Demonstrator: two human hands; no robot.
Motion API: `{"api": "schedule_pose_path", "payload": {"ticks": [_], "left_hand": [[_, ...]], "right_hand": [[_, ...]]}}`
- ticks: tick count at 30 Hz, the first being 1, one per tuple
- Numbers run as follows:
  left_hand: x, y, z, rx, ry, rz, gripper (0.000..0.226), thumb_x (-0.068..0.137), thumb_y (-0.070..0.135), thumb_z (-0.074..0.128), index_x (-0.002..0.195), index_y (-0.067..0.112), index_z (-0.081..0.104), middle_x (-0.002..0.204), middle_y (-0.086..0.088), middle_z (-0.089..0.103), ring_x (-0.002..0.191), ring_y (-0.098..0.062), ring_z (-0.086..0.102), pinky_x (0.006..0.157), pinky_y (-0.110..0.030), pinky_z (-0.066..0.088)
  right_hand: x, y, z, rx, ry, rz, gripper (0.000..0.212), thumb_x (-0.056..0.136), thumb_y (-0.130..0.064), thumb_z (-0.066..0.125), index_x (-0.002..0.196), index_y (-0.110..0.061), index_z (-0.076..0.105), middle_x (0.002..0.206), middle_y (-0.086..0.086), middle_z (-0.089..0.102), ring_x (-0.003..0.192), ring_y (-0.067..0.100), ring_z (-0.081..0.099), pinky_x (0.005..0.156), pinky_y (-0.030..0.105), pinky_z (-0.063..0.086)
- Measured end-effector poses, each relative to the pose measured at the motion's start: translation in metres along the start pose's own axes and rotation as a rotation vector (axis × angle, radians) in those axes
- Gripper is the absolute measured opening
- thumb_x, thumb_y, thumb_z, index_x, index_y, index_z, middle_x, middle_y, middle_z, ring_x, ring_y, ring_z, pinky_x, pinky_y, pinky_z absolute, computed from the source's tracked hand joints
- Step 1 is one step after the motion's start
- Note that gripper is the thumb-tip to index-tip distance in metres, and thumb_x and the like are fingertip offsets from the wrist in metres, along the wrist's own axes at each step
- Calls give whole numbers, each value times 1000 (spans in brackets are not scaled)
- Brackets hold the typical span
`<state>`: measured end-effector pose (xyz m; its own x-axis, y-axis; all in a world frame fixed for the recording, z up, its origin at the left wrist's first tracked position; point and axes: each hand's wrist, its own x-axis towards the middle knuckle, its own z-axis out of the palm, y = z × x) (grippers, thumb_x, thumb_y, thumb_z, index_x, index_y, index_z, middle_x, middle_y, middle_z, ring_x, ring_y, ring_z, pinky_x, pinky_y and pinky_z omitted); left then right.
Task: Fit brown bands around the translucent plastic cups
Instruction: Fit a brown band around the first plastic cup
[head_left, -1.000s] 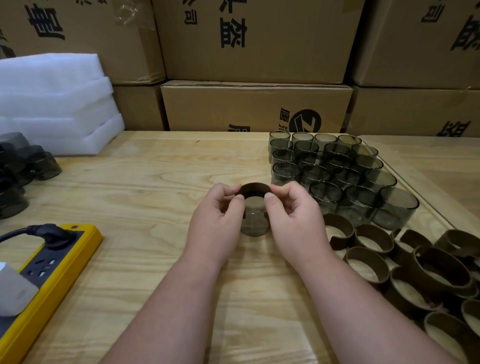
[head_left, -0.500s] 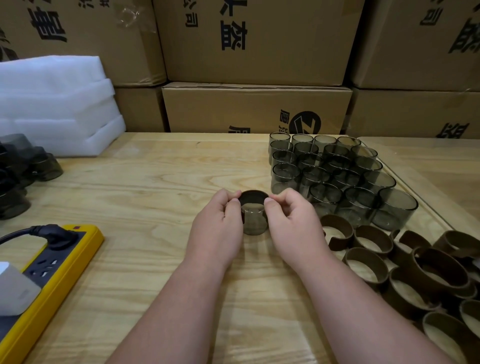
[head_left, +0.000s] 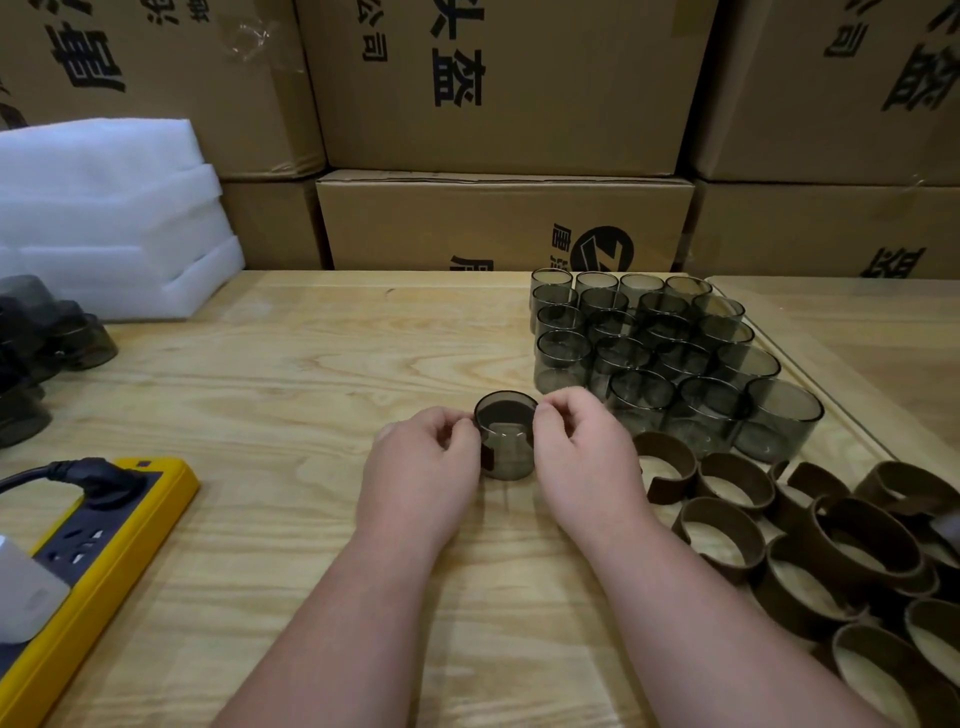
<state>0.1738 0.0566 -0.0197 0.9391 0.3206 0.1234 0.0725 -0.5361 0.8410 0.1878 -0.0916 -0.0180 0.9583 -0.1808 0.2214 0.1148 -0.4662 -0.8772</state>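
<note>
A smoky translucent cup (head_left: 508, 452) stands upright on the wooden table (head_left: 291, 395) at centre. A brown band (head_left: 506, 413) sits around its upper part. My left hand (head_left: 423, 475) pinches the band from the left, and my right hand (head_left: 584, 460) pinches it from the right, fingers curled. Several bare translucent cups (head_left: 654, 358) stand in rows at the right rear. A heap of loose brown bands (head_left: 810, 545) lies at the right front.
A yellow power strip (head_left: 104, 551) with a black plug lies at the left front. Dark cups (head_left: 47, 343) cluster at the left edge beside white foam sheets (head_left: 104, 218). Cardboard boxes (head_left: 498, 218) wall off the back.
The band has slid further down over the cup's top. Both hands came lower with it, staying on either side of the cup.
</note>
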Motion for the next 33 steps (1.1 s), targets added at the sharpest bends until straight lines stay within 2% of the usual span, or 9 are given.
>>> {"api": "schedule_pose_path", "payload": {"ticks": [3,8,12,14,16,20,22,26,33], "left_hand": [[-4,6,-3,90,28,21,43,82,50,35,81,32,74,81,8,72,104,-25,61,97,-41,47],[-9,14,-4,216,-26,44,58,87,58,23,57,21,55,56,4,61,76,-24,58,94,-41,38],[-10,11,-5,58,-57,82,31,94,57,43,78,56,69,70,19,67,78,-4,63,83,-33,48],[-8,8,-4,-51,-77,65,26,95,50,60,118,48,72,95,16,72,84,7,65,73,-12,47],[-5,5,-4,-120,-90,66,41,93,38,70,134,40,65,113,12,71,87,17,63,71,0,43],[-3,2,-5,-170,-127,125,44,93,19,75,109,58,61,115,19,67,91,24,61,75,5,40],[-1,0,-5,-147,-119,127,42,93,18,75,121,47,66,105,28,64,91,20,62,77,3,40],[2,-3,-5,-138,-110,114,42,92,19,76,133,25,69,99,37,60,82,31,56,74,6,37],[3,-6,0,-109,-90,149,43,93,23,76,135,23,68,127,16,68,74,42,42,72,10,31]], "right_hand": [[0,1,0,-56,-3,8,22,100,-41,50,100,-29,68,93,-11,67,88,11,61,72,29,45],[0,1,1,-266,-68,-62,48,101,-53,38,71,-22,60,86,-3,61,84,19,57,71,35,41],[2,2,-1,-92,-41,-81,29,99,-44,54,116,-27,69,112,-11,59,86,3,57,80,29,43],[1,3,-1,-19,-55,-76,31,96,-40,62,125,-31,64,117,-16,57,85,-1,60,79,25,49],[-1,2,-1,14,-93,-80,41,93,-39,68,133,-33,60,121,-19,55,89,-4,61,82,25,53],[2,4,0,-31,-113,-106,55,92,-37,73,143,-25,57,125,-18,50,97,-2,61,93,22,52],[3,5,-1,-33,-100,-122,52,90,-35,76,139,-25,61,121,-16,53,91,-10,61,84,10,48],[4,5,-1,-29,-91,-117,51,88,-33,79,136,-26,64,115,-18,56,86,-10,60,82,15,49],[5,3,-1,-42,-68,-117,55,86,-33,81,137,-20,65,114,-14,61,94,5,64,89,24,52]]}}
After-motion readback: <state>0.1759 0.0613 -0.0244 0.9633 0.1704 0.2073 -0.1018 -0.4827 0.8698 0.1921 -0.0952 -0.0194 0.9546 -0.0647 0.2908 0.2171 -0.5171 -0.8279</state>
